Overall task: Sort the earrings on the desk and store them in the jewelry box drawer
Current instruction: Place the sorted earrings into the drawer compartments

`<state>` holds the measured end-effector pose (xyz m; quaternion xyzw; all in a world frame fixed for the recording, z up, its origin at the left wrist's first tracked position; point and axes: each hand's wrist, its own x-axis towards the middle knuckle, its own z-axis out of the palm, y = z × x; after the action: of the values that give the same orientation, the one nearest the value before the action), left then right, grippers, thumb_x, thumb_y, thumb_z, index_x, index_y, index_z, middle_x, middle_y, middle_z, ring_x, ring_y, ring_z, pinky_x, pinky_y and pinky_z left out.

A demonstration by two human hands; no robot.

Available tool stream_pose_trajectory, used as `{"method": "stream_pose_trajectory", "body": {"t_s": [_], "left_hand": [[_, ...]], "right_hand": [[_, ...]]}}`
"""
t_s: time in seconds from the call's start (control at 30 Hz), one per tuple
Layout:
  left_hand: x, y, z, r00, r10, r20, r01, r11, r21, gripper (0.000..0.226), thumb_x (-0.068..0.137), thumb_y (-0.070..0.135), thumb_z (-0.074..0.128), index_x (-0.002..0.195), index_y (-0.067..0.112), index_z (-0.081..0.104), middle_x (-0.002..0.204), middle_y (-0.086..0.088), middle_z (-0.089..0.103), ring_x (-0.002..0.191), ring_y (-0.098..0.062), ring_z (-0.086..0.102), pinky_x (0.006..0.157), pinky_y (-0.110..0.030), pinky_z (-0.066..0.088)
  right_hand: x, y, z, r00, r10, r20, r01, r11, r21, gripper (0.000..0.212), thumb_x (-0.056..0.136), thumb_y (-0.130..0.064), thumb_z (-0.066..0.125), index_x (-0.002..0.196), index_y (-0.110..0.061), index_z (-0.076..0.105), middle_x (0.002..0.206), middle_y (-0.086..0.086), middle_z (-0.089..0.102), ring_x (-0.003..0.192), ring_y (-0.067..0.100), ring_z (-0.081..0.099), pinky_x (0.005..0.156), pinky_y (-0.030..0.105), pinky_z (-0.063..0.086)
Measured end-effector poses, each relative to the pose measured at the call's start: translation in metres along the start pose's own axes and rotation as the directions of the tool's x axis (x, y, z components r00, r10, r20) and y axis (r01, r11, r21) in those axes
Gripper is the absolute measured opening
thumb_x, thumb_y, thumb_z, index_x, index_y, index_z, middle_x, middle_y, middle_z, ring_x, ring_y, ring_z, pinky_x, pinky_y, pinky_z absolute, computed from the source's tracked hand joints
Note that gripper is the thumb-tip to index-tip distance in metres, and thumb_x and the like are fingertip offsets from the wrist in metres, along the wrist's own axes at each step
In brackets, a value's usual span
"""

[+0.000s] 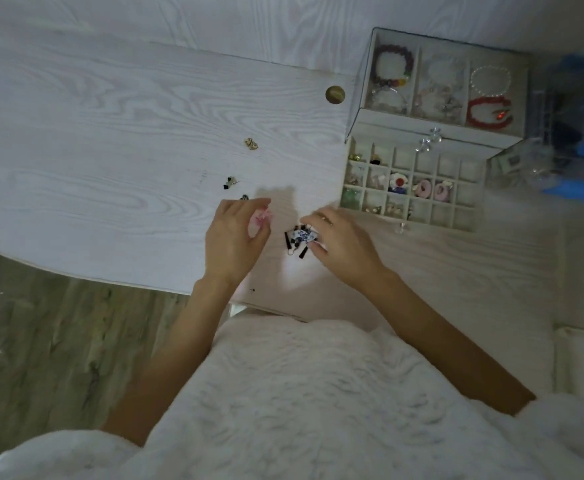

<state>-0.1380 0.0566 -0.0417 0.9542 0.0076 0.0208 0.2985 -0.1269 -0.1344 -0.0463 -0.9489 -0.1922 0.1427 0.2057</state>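
Observation:
My right hand (pixel 344 242) pinches a blue-and-white earring with black tassels (pixel 299 237) just above the desk. To its left, my left hand (pixel 233 237) holds a small pink earring (pixel 261 218) in curled fingers. Loose on the white desk lie a gold bow earring (pixel 251 143), a black-and-gold earring (pixel 230 182) and a small dark earring (pixel 244 197) beside my left fingertips. The jewelry box's open drawer (pixel 411 183), a grid of small compartments, stands to the right of my hands with several earrings in it.
The jewelry box top tray (pixel 439 81) holds bracelets, among them a red one and a purple one. A round brass knob (pixel 335 94) sits at the desk's back. Blue and clear items (pixel 574 133) crowd the far right. The desk's front edge runs near my wrists.

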Motion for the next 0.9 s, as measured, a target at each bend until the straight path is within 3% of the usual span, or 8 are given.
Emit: {"method": "stream_pose_trajectory", "body": {"t_s": [0.13, 0.27, 0.53, 0.73, 0.9], "left_hand": [[-0.025, -0.001, 0.013, 0.991, 0.011, 0.133, -0.012, 1.0, 0.01, 0.037, 0.082, 0.02, 0.067, 0.117, 0.011, 0.059, 0.105, -0.007, 0.066, 0.094, -0.028, 0.057, 0.079, -0.034, 0.046], [-0.028, 0.018, 0.042, 0.968, -0.041, 0.248, 0.019, 0.996, 0.09, 0.045, 0.086, 0.025, 0.062, 0.126, 0.009, 0.051, 0.12, -0.014, 0.056, 0.109, -0.032, 0.05, 0.089, -0.038, 0.043], [-0.029, 0.029, 0.057, 0.979, -0.033, 0.199, 0.017, 0.996, 0.084, 0.024, 0.088, 0.022, 0.06, 0.109, 0.009, 0.06, 0.104, -0.014, 0.057, 0.092, -0.031, 0.056, 0.069, -0.035, 0.043], [-0.034, 0.022, 0.054, 0.988, -0.01, 0.157, 0.018, 0.999, -0.049, 0.014, 0.083, 0.012, 0.065, 0.095, 0.004, 0.063, 0.094, -0.014, 0.062, 0.08, -0.029, 0.062, 0.068, -0.032, 0.048], [-0.04, 0.025, 0.055, 0.99, -0.033, 0.136, 0.053, 0.988, -0.147, 0.009, 0.085, 0.01, 0.063, 0.093, 0.007, 0.063, 0.091, -0.009, 0.069, 0.083, -0.02, 0.064, 0.075, -0.027, 0.052]], "right_hand": [[0.0, -0.004, 0.019, 0.999, -0.002, 0.053, 0.006, 0.997, -0.074, 0.049, 0.087, -0.019, 0.059, 0.134, -0.016, 0.044, 0.137, 0.004, 0.043, 0.123, 0.024, 0.038, 0.094, 0.034, 0.043], [-0.006, -0.001, 0.023, 0.997, 0.053, -0.05, -0.052, 0.998, 0.026, 0.036, 0.087, -0.012, 0.061, 0.122, -0.01, 0.057, 0.122, 0.007, 0.052, 0.115, 0.026, 0.045, 0.091, 0.037, 0.046], [-0.032, 0.014, 0.024, 0.968, 0.231, -0.093, -0.22, 0.968, 0.12, 0.02, 0.088, -0.017, 0.061, 0.106, -0.007, 0.059, 0.11, 0.01, 0.057, 0.098, 0.026, 0.056, 0.079, 0.034, 0.045], [-0.06, 0.036, 0.02, 0.944, 0.278, -0.178, -0.264, 0.959, 0.099, 0.016, 0.086, -0.018, 0.063, 0.1, -0.009, 0.062, 0.103, 0.008, 0.058, 0.1, 0.024, 0.051, 0.073, 0.03, 0.042], [-0.074, 0.047, 0.008, 0.927, 0.295, -0.234, -0.239, 0.941, 0.24, 0.01, 0.087, -0.013, 0.063, 0.093, -0.006, 0.062, 0.088, 0.009, 0.067, 0.081, 0.023, 0.061, 0.065, 0.027, 0.042]]}}
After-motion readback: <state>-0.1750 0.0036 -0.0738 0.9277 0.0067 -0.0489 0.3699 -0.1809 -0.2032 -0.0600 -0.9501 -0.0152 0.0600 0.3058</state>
